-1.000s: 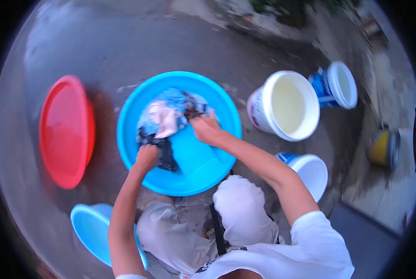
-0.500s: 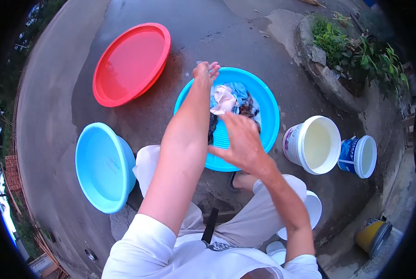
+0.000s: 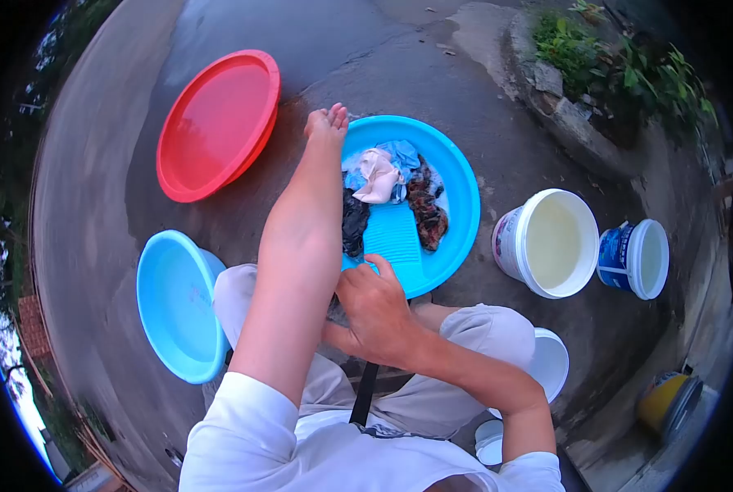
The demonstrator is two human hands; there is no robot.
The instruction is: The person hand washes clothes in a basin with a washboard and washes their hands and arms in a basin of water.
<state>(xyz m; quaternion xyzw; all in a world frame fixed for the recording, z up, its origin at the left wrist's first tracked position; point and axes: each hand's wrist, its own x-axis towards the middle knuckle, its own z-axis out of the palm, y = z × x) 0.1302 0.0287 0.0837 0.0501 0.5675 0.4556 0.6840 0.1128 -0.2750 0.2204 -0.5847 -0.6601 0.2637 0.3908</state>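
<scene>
My left hand [image 3: 328, 123] is stretched out past the left rim of the big blue basin [image 3: 463, 197], its fingers apart and holding nothing. My right hand [image 3: 374, 312] touches my left forearm near the elbow, fingers bent but apart, with nothing in it. Inside the basin lie a pale pink cloth [image 3: 378, 176], a light blue cloth [image 3: 401, 156], a black cloth [image 3: 354, 221] and a dark brown patterned cloth [image 3: 426, 209], with suds around them. A ridged washboard surface [image 3: 392, 238] shows between the dark cloths.
A red basin [image 3: 219, 123] stands at the upper left, a light blue basin [image 3: 178, 303] at the lower left. On the right are a bucket of cloudy liquid [image 3: 556, 244], a blue-labelled bucket [image 3: 633, 258] and a white bucket [image 3: 549, 365]. Plants [image 3: 571, 45] grow behind a stone edge.
Both hands have left the cloths in the basin. My left arm is extended forward, and my right hand has come down onto my left forearm. The view has turned.
</scene>
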